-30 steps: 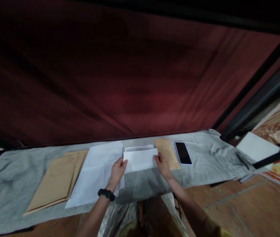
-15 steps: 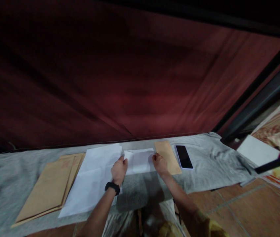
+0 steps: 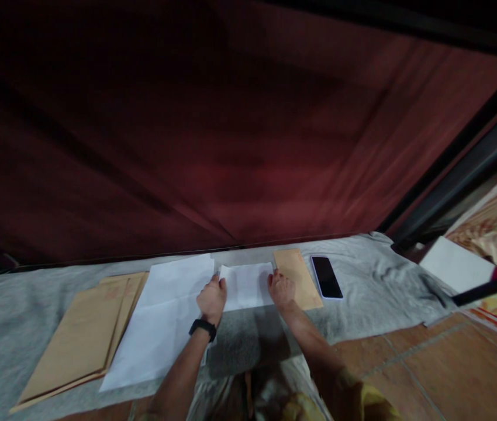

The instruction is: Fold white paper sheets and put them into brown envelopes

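Between my hands lies a folded sheet of white paper, wider than it is deep. My left hand, with a black band on its wrist, pinches the paper's left edge with curled fingers. At the right edge, my right hand grips it with its fingers closed. Part of that hand overlaps a small brown envelope. A stack of larger white sheets lies just left of the folded paper, partly under my left hand and forearm.
Several large brown envelopes are piled on the far left. A phone with a dark screen lies right of the small envelope. All rest on a grey cloth before a dark red fabric panel. Tiled floor shows at the lower right.
The raised flap at the folded paper's top left corner now looks flatter. Both hands keep their hold at its two edges, with only slight shifts. The camera view has moved a little.
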